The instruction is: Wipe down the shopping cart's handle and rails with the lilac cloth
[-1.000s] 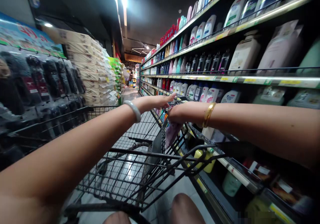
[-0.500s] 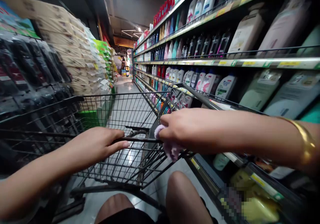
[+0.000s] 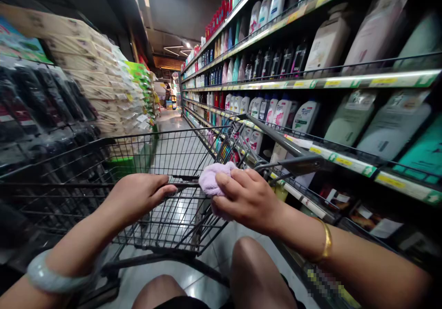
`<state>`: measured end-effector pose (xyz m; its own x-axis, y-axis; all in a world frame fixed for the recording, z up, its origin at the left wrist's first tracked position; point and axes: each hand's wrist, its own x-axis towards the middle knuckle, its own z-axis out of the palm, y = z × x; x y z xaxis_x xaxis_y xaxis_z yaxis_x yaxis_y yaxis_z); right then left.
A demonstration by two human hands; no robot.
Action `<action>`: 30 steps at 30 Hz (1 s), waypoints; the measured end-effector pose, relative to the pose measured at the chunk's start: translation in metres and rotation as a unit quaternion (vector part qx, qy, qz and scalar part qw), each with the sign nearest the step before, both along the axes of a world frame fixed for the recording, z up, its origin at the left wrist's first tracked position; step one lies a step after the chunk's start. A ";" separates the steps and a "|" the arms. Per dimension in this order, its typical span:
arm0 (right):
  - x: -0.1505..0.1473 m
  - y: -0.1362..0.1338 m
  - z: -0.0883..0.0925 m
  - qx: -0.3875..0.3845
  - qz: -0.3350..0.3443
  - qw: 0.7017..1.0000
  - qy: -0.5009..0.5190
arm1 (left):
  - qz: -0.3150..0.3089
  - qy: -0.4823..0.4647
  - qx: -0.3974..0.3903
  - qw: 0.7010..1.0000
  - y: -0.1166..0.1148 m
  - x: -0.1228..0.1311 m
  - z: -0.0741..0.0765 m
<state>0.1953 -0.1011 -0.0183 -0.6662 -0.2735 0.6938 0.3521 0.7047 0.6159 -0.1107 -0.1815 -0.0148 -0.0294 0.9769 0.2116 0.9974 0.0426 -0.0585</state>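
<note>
A black wire shopping cart (image 3: 138, 217) stands right in front of me. My left hand (image 3: 141, 194) is wrapped around a dark bar on the cart's near side, its thumb and fingertips showing at the right end of the grip. In my right hand (image 3: 245, 196) is a bunched lilac cloth (image 3: 214, 177), pressed against the same bar to the right of the left hand. Part of the cloth hides the bar beneath it. Beyond the right hand, the cart's thick grey handle (image 3: 276, 138) slants along the shelf side.
Shelves of shampoo bottles (image 3: 305, 115) with a price rail (image 3: 331, 84) run along the right, close to the cart. Stacked tissue packs (image 3: 86, 65) and hanging black packaged goods (image 3: 37, 92) line the left. A tiled aisle (image 3: 172, 122) leads to a distant person (image 3: 167, 90).
My right hand has swung lower, its forearm now angled up from the bottom right. More of the lilac cloth shows at its fingers. My left hand keeps its hold on the bar.
</note>
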 end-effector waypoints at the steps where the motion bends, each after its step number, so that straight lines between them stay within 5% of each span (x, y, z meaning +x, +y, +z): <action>1: 0.000 0.006 -0.001 0.005 0.010 1.000 0.014 | 0.008 0.006 -0.001 1.000 0.002 0.003 0.001; 8: 0.008 0.048 -0.008 -0.019 -0.045 0.998 0.039 | 0.042 0.039 0.014 0.998 0.034 0.039 0.008; 12: 0.001 0.068 -0.028 -0.059 -0.084 0.990 0.100 | 0.052 0.055 0.027 0.997 0.062 0.053 0.007; 18: 0.013 0.111 -0.050 -0.068 -0.025 0.987 0.146 | 0.066 0.057 0.041 0.995 0.097 0.070 0.004; 23: 0.029 0.144 -0.046 -0.222 -0.023 0.909 0.351 | 0.079 0.058 0.058 0.994 0.119 0.093 0.002; 30: 0.008 0.148 -0.108 -0.354 0.019 0.837 0.417 | 0.070 0.078 0.097 0.990 0.149 0.122 -0.006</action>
